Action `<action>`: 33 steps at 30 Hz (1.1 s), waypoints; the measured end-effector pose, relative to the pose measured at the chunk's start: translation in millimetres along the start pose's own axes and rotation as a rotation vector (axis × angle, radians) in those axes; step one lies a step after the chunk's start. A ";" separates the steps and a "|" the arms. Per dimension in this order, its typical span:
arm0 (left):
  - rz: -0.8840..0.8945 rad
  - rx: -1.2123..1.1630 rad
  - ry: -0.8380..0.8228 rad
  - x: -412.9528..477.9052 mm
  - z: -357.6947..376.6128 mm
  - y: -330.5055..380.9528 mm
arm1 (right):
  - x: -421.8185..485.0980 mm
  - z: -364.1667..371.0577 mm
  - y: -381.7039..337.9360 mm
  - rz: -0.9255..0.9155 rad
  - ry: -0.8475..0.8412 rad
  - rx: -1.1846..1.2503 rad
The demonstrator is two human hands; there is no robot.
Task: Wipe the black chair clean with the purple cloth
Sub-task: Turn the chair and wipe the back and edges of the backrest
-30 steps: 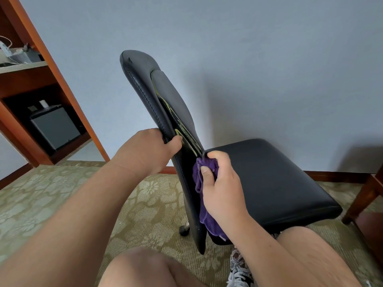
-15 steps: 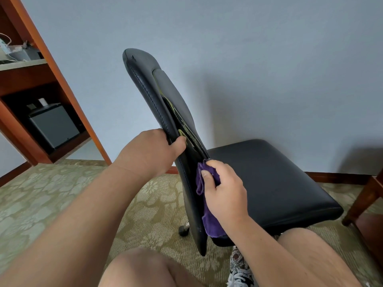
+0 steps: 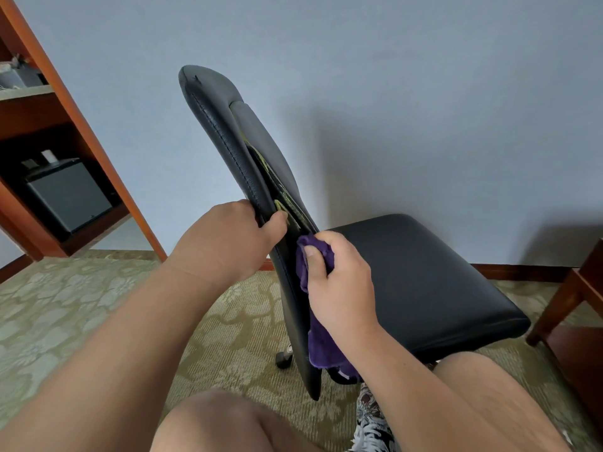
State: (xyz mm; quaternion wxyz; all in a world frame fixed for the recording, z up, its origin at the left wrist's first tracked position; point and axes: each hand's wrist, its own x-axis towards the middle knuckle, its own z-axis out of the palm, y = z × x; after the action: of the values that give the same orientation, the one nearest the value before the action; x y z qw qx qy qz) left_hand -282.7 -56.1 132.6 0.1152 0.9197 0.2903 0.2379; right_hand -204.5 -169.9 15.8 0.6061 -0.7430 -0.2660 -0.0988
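At the backrest edge, left hand (image 3: 233, 238) grips the chair (image 3: 424, 275); right hand (image 3: 339, 282), fingers curled round the cloth (image 3: 321, 349), should press firmly along the seam.

Smooth black leather-look chair (image 3: 424, 282), fuzzy purple cloth (image 3: 323, 350).
The chair has a soft sheen and a stitched seam down its backrest edge. The cloth is matt, napped fabric. The carpet (image 3: 65, 305) is matt and woven, the shelf unit (image 3: 29, 115) polished reddish wood, the wall (image 3: 424, 93) matt.
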 end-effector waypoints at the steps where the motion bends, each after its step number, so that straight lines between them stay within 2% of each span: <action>1: 0.036 0.020 0.009 2.1 5.8 -3.4 | -4.1 -0.6 5.8 0.029 0.000 0.016; 6: 0.050 0.043 -0.014 -1.2 0.0 1.6 | -9.1 -6.0 16.4 0.136 -0.042 0.112; 11: 0.052 0.131 -0.050 -5.6 -6.2 6.8 | 2.0 -20.4 -1.2 0.106 0.098 0.252; 13: 0.092 0.142 -0.059 -3.5 -4.2 5.4 | 11.0 -24.5 -10.1 0.074 0.095 0.233; 18: 0.050 0.071 -0.037 0.1 1.0 3.8 | 27.7 -22.8 -19.8 0.032 0.028 0.121; 21: 0.043 0.073 -0.037 -0.4 0.9 3.0 | 20.2 -15.7 -15.3 0.051 -0.001 0.100; 26: 0.072 0.060 -0.018 1.6 2.4 1.1 | 6.7 -12.7 3.6 -0.017 -0.092 -0.006; 31: 0.042 0.009 -0.088 -0.4 -0.3 2.2 | 17.1 -11.0 6.9 -0.069 -0.020 -0.031; 33: 0.055 0.083 -0.091 0.1 -2.7 1.4 | 22.1 -8.6 0.3 -0.109 0.038 0.031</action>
State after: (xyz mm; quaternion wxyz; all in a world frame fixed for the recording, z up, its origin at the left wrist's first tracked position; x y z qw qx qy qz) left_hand -283.3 -56.9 135.5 0.0837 0.9411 0.2691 0.1869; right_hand -184.3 -172.0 28.1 0.6162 -0.7161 -0.2960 -0.1413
